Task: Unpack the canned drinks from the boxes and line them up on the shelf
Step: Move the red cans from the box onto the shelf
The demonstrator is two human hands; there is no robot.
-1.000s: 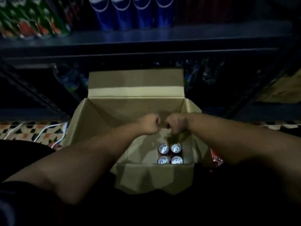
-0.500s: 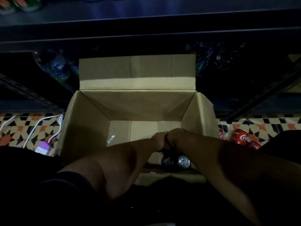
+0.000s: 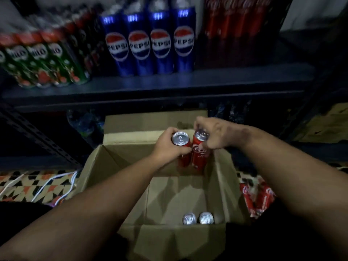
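Note:
An open cardboard box [image 3: 116,166] stands on the floor below a dark metal shelf [image 3: 160,85]. My left hand [image 3: 167,146] grips a red cola can [image 3: 181,142] around its upper body. My right hand [image 3: 212,134] holds a second red cola can [image 3: 200,155] by its top. Both cans are side by side, lifted above the far end of the box. Two more cans [image 3: 197,218] stand upright at the box's near right corner, only their silver tops showing.
On the shelf stand green drink cans [image 3: 43,63], several blue Pepsi cans [image 3: 150,46] and dark red cola cans [image 3: 235,21] at the right. A red cola wrapper [image 3: 258,196] lies right of the box. White cables [image 3: 49,183] lie on the patterned floor at the left.
Both hands have come up out of the box's near right corner, each with a red can, towards the shelf. Two of the cans left the box. The view tilted up.

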